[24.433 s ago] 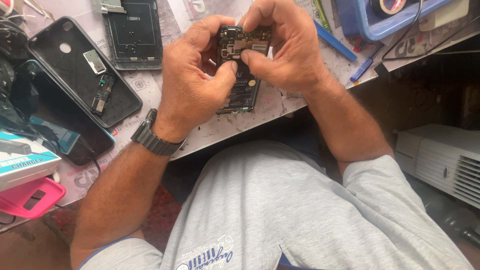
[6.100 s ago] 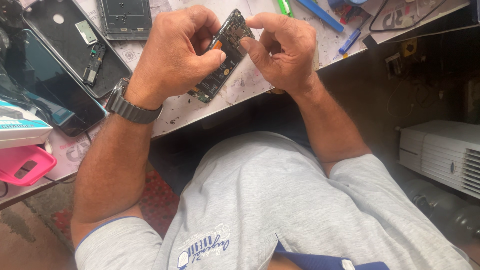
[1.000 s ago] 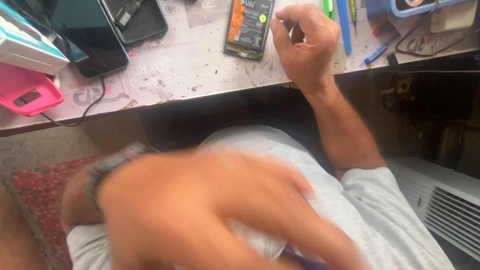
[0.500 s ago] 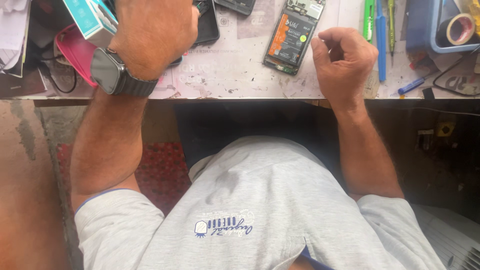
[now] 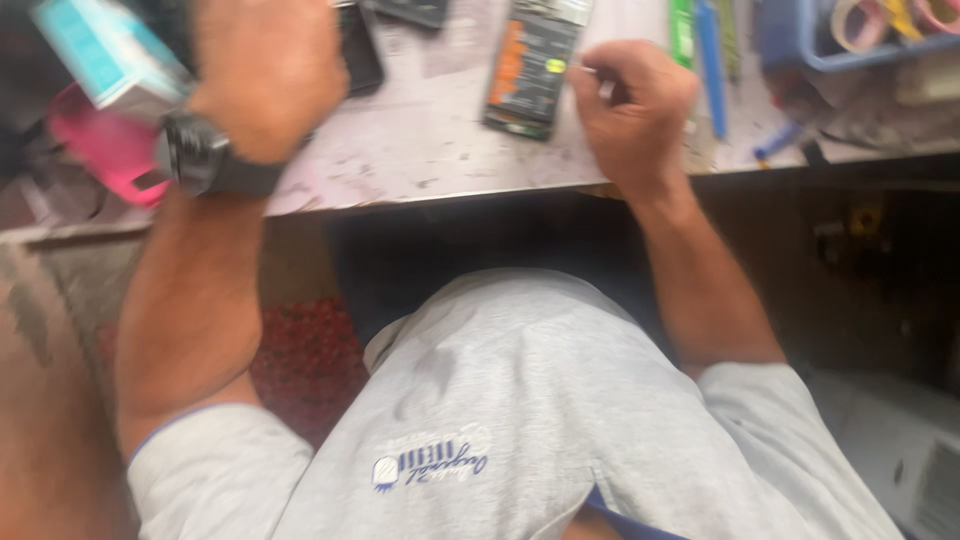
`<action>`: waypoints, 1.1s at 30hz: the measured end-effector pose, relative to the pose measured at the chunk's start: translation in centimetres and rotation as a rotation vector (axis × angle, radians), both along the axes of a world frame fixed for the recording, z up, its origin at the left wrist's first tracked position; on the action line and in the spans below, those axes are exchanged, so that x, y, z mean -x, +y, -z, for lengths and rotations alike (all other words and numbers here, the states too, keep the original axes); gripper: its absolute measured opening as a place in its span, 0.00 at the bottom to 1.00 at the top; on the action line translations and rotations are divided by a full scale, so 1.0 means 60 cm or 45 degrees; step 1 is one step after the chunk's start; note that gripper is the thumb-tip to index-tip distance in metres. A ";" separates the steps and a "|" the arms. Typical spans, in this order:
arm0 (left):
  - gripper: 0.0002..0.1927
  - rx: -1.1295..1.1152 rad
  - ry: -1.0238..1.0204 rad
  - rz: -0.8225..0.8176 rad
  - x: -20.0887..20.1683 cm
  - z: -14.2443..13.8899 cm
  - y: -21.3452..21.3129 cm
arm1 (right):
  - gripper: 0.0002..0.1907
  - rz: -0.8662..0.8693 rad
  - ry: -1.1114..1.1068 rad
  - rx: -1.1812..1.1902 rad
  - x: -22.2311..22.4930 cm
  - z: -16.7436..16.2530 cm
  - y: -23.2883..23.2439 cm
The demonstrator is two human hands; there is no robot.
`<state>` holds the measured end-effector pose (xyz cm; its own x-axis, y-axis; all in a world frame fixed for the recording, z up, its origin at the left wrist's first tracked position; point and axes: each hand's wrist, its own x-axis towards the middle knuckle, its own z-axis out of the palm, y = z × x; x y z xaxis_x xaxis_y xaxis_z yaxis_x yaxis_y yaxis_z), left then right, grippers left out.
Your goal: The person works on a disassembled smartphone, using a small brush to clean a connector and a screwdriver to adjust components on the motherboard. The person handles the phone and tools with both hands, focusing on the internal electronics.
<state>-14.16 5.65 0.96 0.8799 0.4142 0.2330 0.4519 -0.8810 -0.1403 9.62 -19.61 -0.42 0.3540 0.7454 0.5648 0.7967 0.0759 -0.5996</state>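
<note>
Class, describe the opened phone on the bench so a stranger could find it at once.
Start at the pale, scuffed workbench. Just beside the right hand, toward the left hand, lies the opened phone, a dark slab. Its orange panel with a small yellow sticker sets it apart.

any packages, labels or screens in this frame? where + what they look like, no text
Small box: far left of the bench, beside the left hand; rectangular, light blue top, white side, blurred.
Label on the opened phone: top centre of the bench, just left of the right hand; orange strip with a small yellow-green patch on a black body.
Dark phone: partly hidden behind the left hand; black, unlit, cannot tell if it is a screen.
</note>
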 end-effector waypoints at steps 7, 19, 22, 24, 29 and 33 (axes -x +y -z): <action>0.11 0.199 0.149 0.013 -0.005 -0.010 0.005 | 0.07 0.012 0.025 0.037 -0.013 0.000 -0.013; 0.11 0.511 -0.065 0.118 -0.003 -0.042 0.006 | 0.07 0.008 0.057 0.027 -0.007 -0.020 -0.025; 0.08 0.782 -0.275 0.150 -0.019 -0.078 -0.018 | 0.07 0.035 0.072 -0.009 -0.009 -0.026 -0.036; 0.05 0.972 -0.395 0.197 -0.040 -0.096 -0.039 | 0.08 0.128 -0.037 -0.007 -0.018 -0.034 -0.049; 0.05 1.570 -0.578 0.297 -0.102 -0.112 -0.084 | 0.14 0.533 -0.428 0.339 -0.073 -0.057 -0.101; 0.05 2.260 -0.746 0.547 -0.142 -0.093 -0.103 | 0.17 0.699 -0.499 0.635 -0.080 -0.058 -0.114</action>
